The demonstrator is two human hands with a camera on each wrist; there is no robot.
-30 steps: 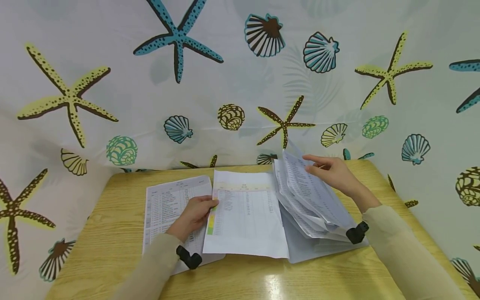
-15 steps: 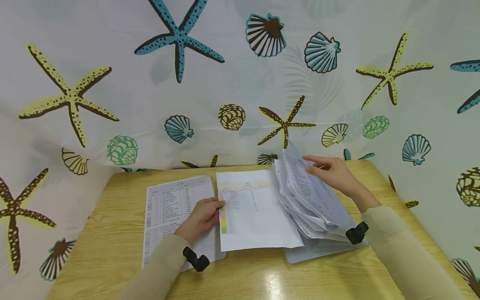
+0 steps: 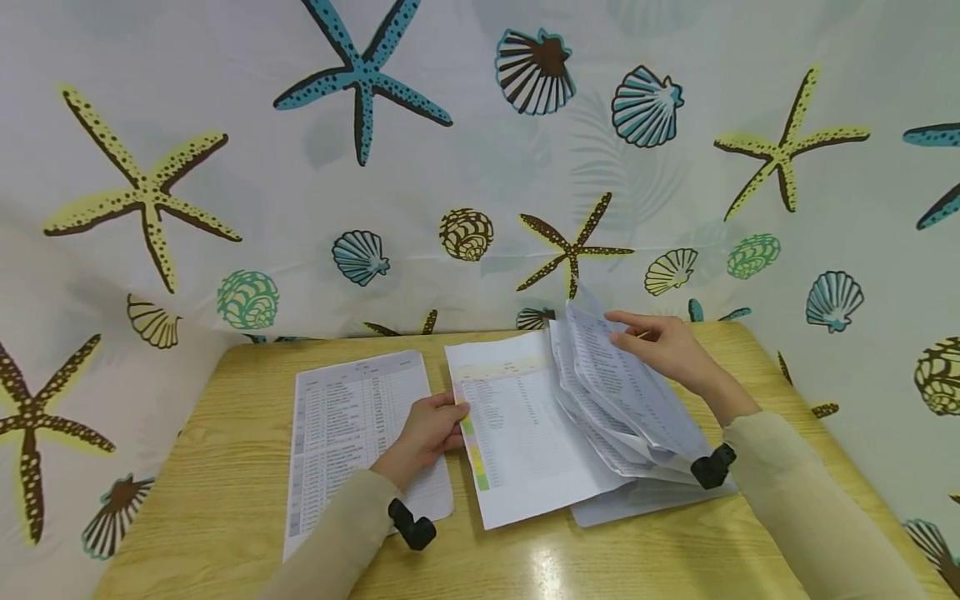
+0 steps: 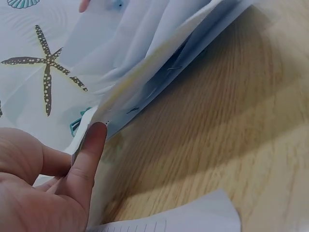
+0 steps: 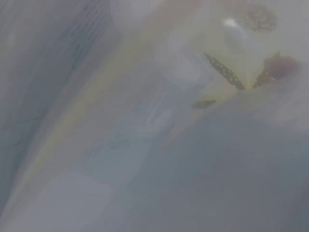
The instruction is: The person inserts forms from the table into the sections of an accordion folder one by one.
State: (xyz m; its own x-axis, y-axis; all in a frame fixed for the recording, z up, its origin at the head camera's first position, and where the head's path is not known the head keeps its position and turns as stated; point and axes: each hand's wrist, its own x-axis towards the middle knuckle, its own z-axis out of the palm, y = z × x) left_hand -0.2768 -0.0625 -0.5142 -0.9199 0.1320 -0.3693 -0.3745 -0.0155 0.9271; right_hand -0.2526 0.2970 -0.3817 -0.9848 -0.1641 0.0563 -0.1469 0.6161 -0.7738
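Note:
In the head view, my left hand [image 3: 426,435] pinches the left edge of a white printed sheet [image 3: 536,437] with a coloured strip down its side. The left wrist view shows the thumb [image 4: 91,154] on one face of that sheet and fingers behind it. My right hand [image 3: 667,346] holds a fanned stack of printed papers [image 3: 615,375] by its upper right edge, thumb and index finger at the pages. Below the stack lies a pale grey folder cover [image 3: 637,500]. The right wrist view is hazy, filled by translucent pages [image 5: 120,130].
Another printed page [image 3: 352,408] lies flat on the wooden table [image 3: 240,417] at the left, partly under my left forearm. A cloth backdrop [image 3: 420,158] with starfish and shells hangs behind and at both sides.
My left hand has moved right with the sheet's left edge, which now stands raised and slanted, uncovering more of the page at the left. The right hand has stayed in place.

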